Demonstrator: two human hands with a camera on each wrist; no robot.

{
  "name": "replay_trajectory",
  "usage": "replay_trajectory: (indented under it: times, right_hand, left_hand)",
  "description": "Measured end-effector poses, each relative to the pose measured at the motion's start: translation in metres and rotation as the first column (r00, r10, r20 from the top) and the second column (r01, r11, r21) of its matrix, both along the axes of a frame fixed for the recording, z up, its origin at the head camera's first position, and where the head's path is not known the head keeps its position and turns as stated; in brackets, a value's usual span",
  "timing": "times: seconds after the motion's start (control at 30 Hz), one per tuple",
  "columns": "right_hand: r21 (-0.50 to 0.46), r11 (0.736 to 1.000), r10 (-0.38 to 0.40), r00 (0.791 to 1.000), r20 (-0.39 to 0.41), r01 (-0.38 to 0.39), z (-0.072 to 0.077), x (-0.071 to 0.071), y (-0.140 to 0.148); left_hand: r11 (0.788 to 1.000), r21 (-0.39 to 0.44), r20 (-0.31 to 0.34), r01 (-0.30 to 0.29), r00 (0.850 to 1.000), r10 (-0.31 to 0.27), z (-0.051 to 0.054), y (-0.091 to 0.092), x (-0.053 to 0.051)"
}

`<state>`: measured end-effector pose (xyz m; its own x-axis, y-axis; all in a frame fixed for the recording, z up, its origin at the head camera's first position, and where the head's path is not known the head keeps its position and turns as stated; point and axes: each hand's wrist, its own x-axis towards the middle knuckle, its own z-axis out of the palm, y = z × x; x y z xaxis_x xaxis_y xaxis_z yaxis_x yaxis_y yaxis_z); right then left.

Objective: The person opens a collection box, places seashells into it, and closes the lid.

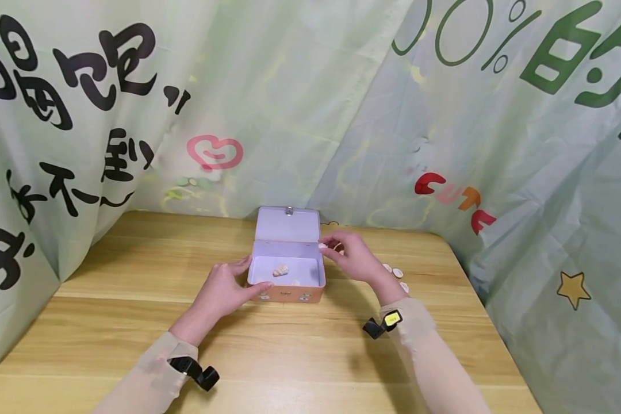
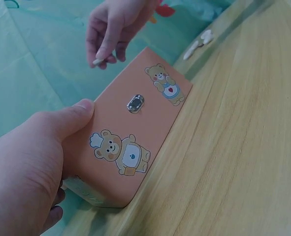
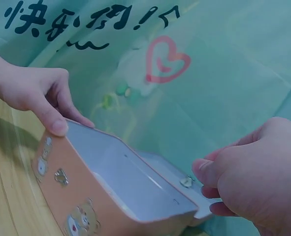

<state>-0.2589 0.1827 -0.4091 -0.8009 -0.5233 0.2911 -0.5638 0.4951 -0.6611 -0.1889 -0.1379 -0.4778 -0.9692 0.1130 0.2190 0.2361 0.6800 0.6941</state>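
An orange tin box (image 1: 290, 295) with bear pictures and a pale lilac inside stands on the table, its hinged lid (image 1: 287, 225) open toward the back. My left hand (image 1: 222, 290) grips the box's left end, with the thumb over the front rim. Inside the box lies a ridged, cream-and-brown seashell (image 1: 280, 270), along with something pale and small near the front wall. Over the right rear corner, my right hand (image 1: 356, 257) pinches a small white piece (image 2: 98, 62), likely a shell, between thumb and fingers. The right wrist view hides that piece behind the fingers.
Several small white shell-like pieces (image 1: 397, 273) lie on the wooden table (image 1: 290, 356) right of the box, partly behind my right forearm. A printed cloth (image 1: 290, 115) hangs along the table's back and sides, close behind the lid.
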Motion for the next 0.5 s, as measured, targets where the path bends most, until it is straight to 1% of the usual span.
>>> replay_trajectory:
  times: [0.27, 0.37, 0.5]
  right_hand:
    - [0.01, 0.999, 0.053, 0.999, 0.013, -0.053, -0.007, -0.005, -0.018]
    - [0.017, 0.998, 0.059, 0.998, 0.03, -0.059, -0.007, -0.005, -0.024]
    - [0.012, 0.998, 0.064, 0.997, 0.043, -0.064, -0.012, -0.006, -0.032]
  left_hand:
    - [1.0, -0.013, -0.037, 0.004, 0.999, -0.005, -0.002, 0.0, -0.001]
    - [1.0, -0.015, -0.039, 0.004, 0.999, -0.004, -0.002, 0.0, -0.002]
    - [1.0, -0.014, -0.039, 0.005, 0.999, -0.006, -0.001, 0.0, -0.002]
